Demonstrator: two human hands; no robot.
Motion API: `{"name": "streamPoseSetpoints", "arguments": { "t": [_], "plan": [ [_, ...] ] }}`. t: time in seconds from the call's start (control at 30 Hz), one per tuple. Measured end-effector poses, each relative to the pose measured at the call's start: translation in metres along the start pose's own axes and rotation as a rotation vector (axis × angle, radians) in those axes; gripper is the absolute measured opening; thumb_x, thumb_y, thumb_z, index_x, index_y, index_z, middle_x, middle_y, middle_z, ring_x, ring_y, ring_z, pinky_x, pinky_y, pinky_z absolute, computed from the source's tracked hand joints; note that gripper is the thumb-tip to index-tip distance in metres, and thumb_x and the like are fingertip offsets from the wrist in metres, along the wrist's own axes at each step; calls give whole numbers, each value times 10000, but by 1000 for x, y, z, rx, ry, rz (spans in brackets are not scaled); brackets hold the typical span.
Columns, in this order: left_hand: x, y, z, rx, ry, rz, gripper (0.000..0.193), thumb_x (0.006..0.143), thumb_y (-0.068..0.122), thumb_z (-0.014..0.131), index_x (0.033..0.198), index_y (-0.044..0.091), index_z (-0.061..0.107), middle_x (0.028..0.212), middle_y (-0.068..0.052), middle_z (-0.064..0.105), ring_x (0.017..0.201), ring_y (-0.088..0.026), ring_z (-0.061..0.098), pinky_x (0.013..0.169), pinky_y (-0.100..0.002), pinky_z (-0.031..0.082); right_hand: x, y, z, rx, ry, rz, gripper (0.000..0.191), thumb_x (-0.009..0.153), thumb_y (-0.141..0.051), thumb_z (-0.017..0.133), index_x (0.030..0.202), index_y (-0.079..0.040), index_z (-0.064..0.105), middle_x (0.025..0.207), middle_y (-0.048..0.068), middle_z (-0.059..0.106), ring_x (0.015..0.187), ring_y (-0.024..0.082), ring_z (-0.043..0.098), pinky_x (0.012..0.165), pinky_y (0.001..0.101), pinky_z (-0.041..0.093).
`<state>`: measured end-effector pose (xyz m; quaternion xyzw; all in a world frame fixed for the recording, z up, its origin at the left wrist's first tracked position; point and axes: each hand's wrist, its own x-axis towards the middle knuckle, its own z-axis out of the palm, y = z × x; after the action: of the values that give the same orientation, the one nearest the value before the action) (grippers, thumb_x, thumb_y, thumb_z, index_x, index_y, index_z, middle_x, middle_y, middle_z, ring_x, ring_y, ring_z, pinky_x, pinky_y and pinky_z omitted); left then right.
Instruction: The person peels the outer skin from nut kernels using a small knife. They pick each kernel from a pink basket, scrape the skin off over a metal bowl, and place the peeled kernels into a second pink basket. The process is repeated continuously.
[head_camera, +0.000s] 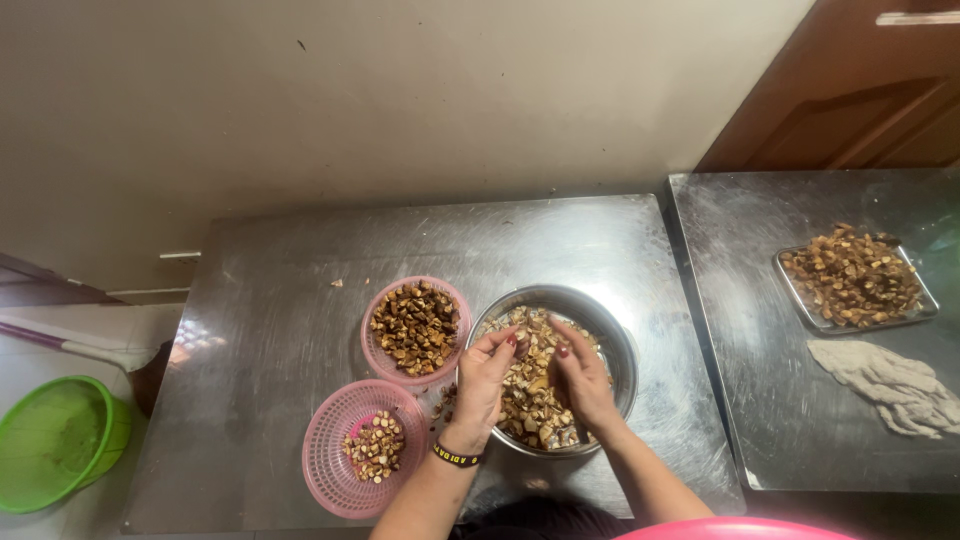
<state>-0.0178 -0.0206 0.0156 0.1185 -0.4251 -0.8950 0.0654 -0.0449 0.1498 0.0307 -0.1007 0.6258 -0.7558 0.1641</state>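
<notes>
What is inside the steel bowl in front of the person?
The steel bowl holds a heap of brown and pale cut pieces. The left hand and right hand rest in it, hiding the pieces beneath and the bowl's bottom.

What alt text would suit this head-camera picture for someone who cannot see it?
Two hands, left hand and right hand, dig into a metal bowl of brown chopped pieces on a steel table. Two pink baskets and a tray hold more pieces.

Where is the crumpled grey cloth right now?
In the head view, the grey cloth lies on the right-hand metal table, just below the square tray of brown pieces, far to the right of both hands.
</notes>
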Motion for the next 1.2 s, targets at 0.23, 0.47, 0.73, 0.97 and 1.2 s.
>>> {"name": "streamPoseSetpoints", "arguments": {
  "t": [0.23, 0.47, 0.73, 0.97, 1.2],
  "plan": [
    [5, -2, 1, -5, 33, 49, 196, 955, -8, 634, 1126, -50, 720, 1032, -107, 768, 935, -142, 707, 882, -264, 560, -14, -3, 4, -406, -93, -75, 563, 1033, -214, 497, 1589, -186, 413, 709, -19, 549, 560, 70, 492, 517, 264, 469],
    [-1, -10, 6, -2, 25, 90, 170, 937, -55, 621, 1067, -51, 729, 995, -94, 753, 885, -136, 688, 835, -257, 549, -19, -13, 19, -577, -75, -212, 586, 984, -162, 551, 1552, -146, 410, 741, 62, 672, 576, 152, 645, 621, 308, 533],
    [-4, -5, 12, 21, 17, 100, 179, 970, -40, 622, 1118, -56, 723, 1037, -115, 757, 933, -146, 701, 878, -263, 560, -3, -5, 5, 109, -126, 50, 438, 1046, -263, 509, 1465, -136, 522, 644, -8, 540, 454, 76, 449, 382, 230, 364],
    [-3, 5, 7, -9, 21, 74, 221, 977, -1, 603, 1168, -39, 708, 1081, -115, 755, 974, -157, 717, 924, -283, 580, -12, -14, 1, -268, -73, -46, 537, 1039, -246, 486, 1568, -187, 414, 798, -21, 580, 558, 63, 480, 481, 231, 457],
    [-2, -5, 10, -20, 23, 121, 173, 967, -36, 625, 1103, -53, 731, 1015, -87, 750, 877, -121, 663, 825, -262, 526, -21, -17, 20, -506, -128, -196, 596, 1000, -137, 547, 1579, -160, 404, 741, 50, 646, 576, 120, 568, 599, 279, 501]
  ]
}}
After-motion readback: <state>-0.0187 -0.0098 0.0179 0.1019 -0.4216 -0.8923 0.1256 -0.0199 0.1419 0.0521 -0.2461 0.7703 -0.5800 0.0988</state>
